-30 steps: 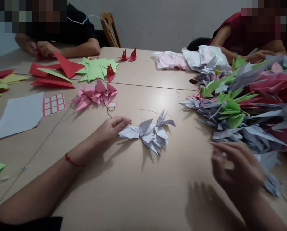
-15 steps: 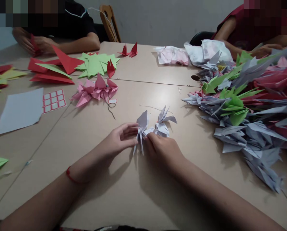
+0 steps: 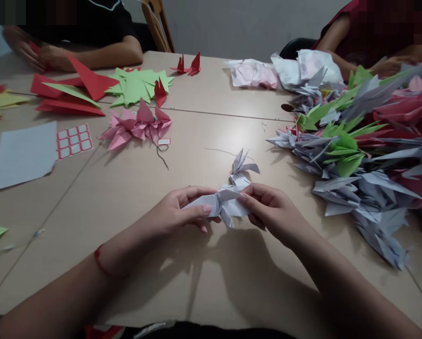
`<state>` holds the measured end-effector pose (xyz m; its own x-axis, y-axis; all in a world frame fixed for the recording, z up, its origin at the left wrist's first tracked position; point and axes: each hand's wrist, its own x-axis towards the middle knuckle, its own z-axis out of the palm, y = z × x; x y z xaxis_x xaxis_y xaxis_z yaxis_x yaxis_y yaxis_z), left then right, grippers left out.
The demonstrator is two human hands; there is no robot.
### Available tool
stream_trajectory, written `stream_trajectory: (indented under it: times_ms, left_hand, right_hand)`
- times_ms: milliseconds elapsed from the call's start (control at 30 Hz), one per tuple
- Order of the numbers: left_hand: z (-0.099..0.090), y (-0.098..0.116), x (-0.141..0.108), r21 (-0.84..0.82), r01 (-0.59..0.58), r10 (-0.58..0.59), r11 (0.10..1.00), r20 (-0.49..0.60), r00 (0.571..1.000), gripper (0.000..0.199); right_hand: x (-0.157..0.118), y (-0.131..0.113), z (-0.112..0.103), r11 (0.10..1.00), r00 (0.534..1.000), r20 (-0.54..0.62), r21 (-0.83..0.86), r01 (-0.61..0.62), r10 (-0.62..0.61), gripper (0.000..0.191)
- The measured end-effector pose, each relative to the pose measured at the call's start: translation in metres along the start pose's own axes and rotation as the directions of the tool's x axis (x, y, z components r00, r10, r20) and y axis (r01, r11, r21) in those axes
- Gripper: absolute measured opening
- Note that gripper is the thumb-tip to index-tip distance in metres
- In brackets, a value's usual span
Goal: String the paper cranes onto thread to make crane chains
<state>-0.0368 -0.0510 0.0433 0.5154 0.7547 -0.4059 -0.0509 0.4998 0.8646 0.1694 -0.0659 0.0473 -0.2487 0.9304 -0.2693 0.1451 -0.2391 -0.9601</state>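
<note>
Pink paper cranes (image 3: 143, 123) lie toward the tabletop's (image 3: 211, 89) far edge. Inward from the near edge, the left hand (image 3: 179, 207) grips the left end of a white paper crane (image 3: 229, 200); the right hand (image 3: 272, 202) pinches its other end. Rightmost sprawls a mixed folded-paper heap (image 3: 341, 193).

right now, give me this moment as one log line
left hand: holds pale folded paper | right hand: pinches its other side | left: pink folded papers | right: mixed-color paper pile
</note>
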Motion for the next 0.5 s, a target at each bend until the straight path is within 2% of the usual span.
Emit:
stream_trajectory:
  times_ms: [133, 200, 300, 367, 433, 500]
  left_hand:
    - [0.003, -0.007, 0.002, -0.048, 0.028, -0.03, 0.998, -0.03, 0.999, 0.023]
    - [0.006, -0.01, 0.002, -0.077, 0.018, -0.024, 0.997, -0.073, 0.997, 0.017]
    - [0.01, -0.01, 0.002, -0.112, -0.02, 0.006, 0.994, -0.124, 0.992, 0.02]
    - [0.014, -0.009, 0.001, -0.107, -0.023, 0.011, 0.994, -0.108, 0.994, 0.021]
    - [0.017, -0.008, -0.001, -0.1, -0.016, 0.008, 0.995, -0.087, 0.996, 0.019]
    - [0.021, -0.008, -0.002, -0.109, -0.015, 0.006, 0.994, -0.081, 0.997, 0.019]
  right_hand:
    - [0.0, 0.007, 0.0, 0.978, 0.993, -0.109, 0.205, -0.03, 0.053, 0.029]
    - [-0.002, 0.011, 0.006, 0.955, 0.981, -0.189, 0.296, 0.022, 0.036, 0.029]
    - [-0.007, 0.016, 0.018, 0.922, 0.966, -0.259, 0.375, 0.095, 0.006, 0.031]
    - [-0.009, 0.019, 0.025, 0.955, 0.975, -0.22, 0.278, 0.098, -0.036, 0.031]
    - [-0.012, 0.023, 0.029, 0.985, 0.985, -0.141, 0.125, 0.118, -0.1, 0.036]
    - [-0.014, 0.027, 0.03, 0.986, 0.984, -0.083, 0.044, 0.163, -0.159, 0.044]
